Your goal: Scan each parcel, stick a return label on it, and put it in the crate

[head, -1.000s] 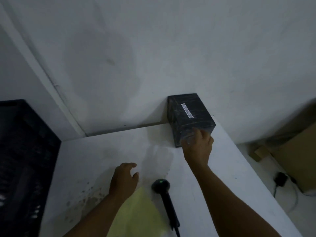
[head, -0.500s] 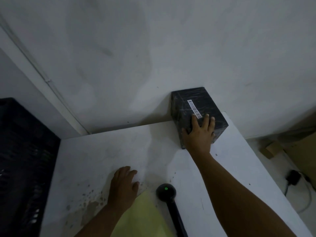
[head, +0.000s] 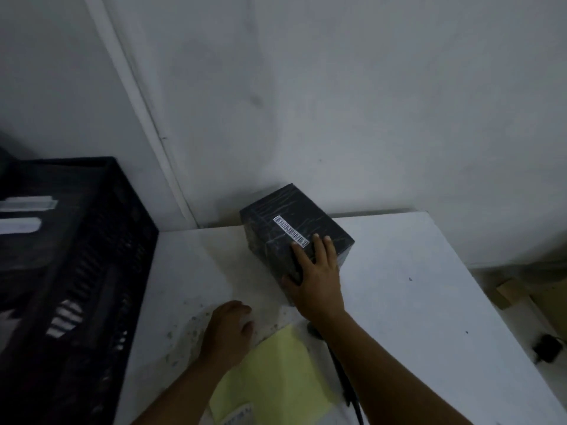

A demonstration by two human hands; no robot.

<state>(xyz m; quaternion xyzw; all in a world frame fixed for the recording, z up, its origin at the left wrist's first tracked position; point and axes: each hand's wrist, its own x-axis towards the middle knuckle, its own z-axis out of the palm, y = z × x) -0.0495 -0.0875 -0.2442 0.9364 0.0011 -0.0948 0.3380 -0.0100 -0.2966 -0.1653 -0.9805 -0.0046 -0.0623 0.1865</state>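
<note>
Though near both hands, parcel [head: 294, 234] under right hand [head: 316, 280] only.

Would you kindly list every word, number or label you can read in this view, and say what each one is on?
No text can be read here.
Barcode sticker on top of the black parcel: bars only, any digits too small.
Printed label at the near edge of the yellow sheet: blurred.
White strips in the crate: nothing legible.
</note>
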